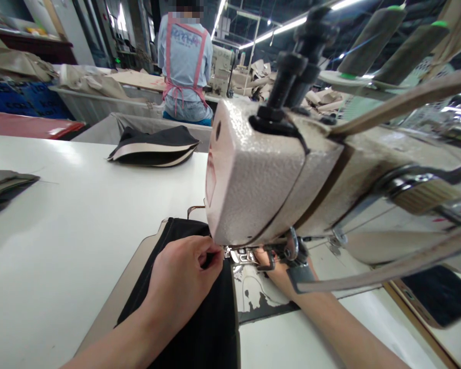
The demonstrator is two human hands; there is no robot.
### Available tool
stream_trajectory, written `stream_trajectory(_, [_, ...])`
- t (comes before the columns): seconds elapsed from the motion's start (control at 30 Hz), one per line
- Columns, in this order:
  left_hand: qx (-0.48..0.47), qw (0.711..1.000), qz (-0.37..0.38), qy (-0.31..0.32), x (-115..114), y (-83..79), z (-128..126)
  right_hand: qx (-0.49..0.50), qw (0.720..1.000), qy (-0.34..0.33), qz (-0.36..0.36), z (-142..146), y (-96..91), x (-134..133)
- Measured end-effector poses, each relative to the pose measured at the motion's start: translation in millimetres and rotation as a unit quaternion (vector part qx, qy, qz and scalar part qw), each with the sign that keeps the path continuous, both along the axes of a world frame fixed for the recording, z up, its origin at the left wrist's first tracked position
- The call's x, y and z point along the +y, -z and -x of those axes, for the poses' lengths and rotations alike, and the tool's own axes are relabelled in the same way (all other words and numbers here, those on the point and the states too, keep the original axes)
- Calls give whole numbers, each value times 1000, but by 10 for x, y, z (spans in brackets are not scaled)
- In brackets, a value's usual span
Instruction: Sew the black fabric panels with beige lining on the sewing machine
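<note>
A black fabric piece [211,318] with a beige layer [115,302] under its left side lies on the white table, its far end beside the needle area of a sewing machine [253,179]. My left hand [184,271] rests over this fabric, thumb and forefinger pinched together close to the presser foot [244,256]. What sits between those fingertips is too small to make out. Behind the presser foot and metal guides is my right hand [272,266], reaching in from the right above the worn metal plate [259,292]. Its fingers are mostly hidden.
A folded black and beige fabric piece [155,146] lies at the table's far edge. More fabric pieces [3,189] are at the left. A phone [438,292] lies at the right. Thread cones [372,41] stand above. A person in an apron [186,61] is beyond grey bins [103,105].
</note>
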State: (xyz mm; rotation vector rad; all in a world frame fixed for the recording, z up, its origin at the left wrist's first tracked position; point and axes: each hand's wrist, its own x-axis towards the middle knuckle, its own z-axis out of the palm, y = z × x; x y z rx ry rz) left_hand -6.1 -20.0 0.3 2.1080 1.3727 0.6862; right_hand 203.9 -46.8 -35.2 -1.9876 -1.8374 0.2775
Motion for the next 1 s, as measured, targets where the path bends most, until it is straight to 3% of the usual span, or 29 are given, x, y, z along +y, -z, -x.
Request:
stream_trajectory(0.43, [1,1000,-22,-4,-10,-71,-3,-22,999,-12,-33,-33,75,14])
stream_trajectory(1.0, [-52,998,-37,-25,5,75,4,-42,998,-49,-10,-10,-16,19])
